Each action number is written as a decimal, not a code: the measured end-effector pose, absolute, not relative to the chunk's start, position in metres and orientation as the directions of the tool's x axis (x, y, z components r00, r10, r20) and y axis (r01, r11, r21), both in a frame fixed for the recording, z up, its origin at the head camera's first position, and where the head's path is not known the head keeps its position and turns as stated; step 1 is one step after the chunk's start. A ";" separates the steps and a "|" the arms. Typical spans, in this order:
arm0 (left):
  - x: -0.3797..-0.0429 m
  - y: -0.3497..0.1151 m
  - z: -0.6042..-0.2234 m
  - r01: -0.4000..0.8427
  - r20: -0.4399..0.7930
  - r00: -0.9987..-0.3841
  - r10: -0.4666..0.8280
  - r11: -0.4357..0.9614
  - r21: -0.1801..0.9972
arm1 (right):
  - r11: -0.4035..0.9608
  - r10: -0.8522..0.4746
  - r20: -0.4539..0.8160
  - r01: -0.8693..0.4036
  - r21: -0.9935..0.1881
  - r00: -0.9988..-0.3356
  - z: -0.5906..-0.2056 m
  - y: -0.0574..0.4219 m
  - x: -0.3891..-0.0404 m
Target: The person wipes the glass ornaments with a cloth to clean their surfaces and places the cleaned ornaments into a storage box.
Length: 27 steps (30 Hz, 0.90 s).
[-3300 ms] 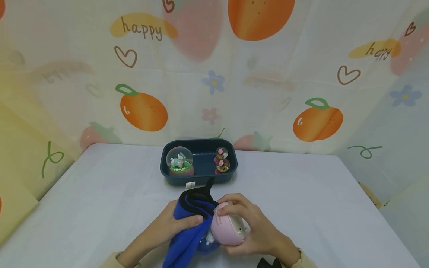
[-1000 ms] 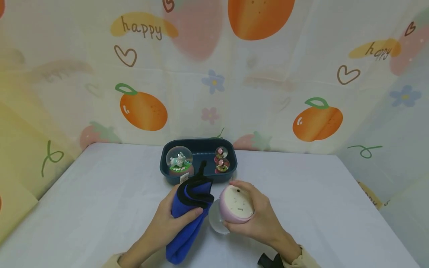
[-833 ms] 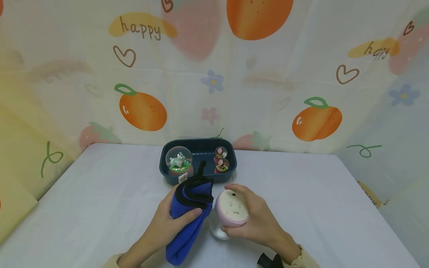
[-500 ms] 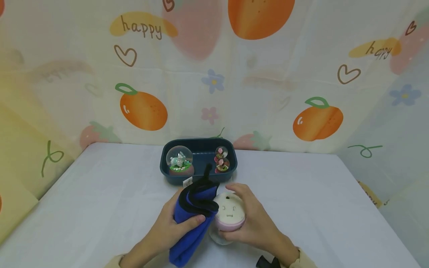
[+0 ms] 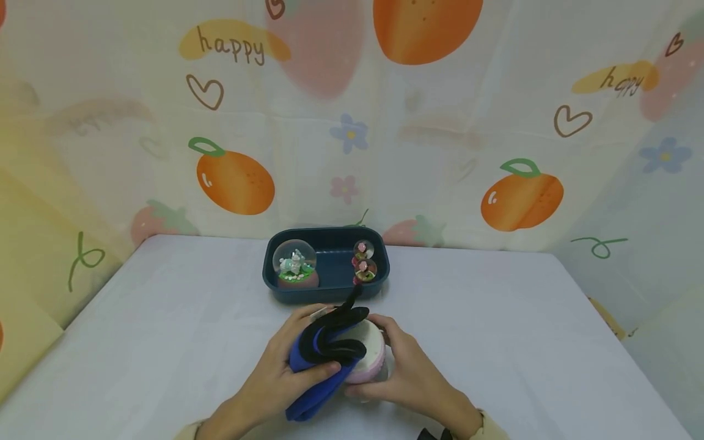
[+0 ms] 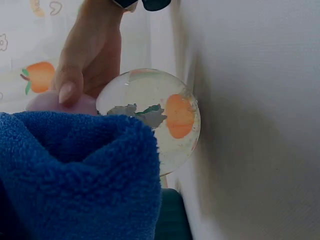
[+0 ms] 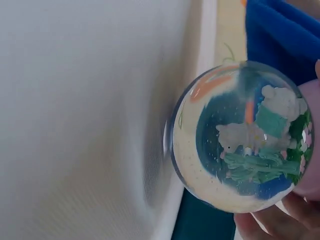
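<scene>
A snow globe (image 5: pixel 373 349) is held upside down over the table, its pink base and white underside turned up. Its clear glass ball (image 7: pixel 235 140), with white and green figures inside, points down; whether it touches the table I cannot tell. My right hand (image 5: pixel 418 379) grips the pink base from the right. My left hand (image 5: pixel 275 370) grips a bunched blue towel (image 5: pixel 316 391) with black trim and presses it against the white underside, covering part of it. In the left wrist view the towel (image 6: pixel 90 180) hides most of the base.
A dark blue tray (image 5: pixel 330 297) stands behind the hands at the table's back. At its left sits another snow globe (image 5: pixel 295 264); two small globes, one in front (image 5: pixel 365 271), stand at its right. A black object (image 5: pixel 431 434) lies at the bottom edge. A patterned curtain hangs behind.
The snow globe has turned so its underside faces up and left. My left hand has brought the towel right, onto that underside, and both hands have drawn together. The tray has stayed put.
</scene>
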<state>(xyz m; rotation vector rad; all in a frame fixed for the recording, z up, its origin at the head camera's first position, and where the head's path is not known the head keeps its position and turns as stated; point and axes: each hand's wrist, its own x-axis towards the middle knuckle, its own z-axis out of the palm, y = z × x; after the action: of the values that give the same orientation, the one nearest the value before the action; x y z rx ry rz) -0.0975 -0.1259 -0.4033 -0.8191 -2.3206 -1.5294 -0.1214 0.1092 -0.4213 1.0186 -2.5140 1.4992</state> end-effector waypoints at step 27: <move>-0.103 -0.131 -0.407 0.473 0.388 -0.874 0.292 0.334 0.815 | 0.482 -0.586 0.193 -0.531 -0.697 -0.787 -0.437 0.110 -0.127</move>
<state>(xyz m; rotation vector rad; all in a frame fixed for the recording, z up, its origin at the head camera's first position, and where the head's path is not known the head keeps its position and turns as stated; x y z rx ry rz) -0.1033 -0.1306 -0.4069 -0.7026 -2.4206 -1.5700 -0.1266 0.1103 -0.4366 1.0435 -2.7650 1.2591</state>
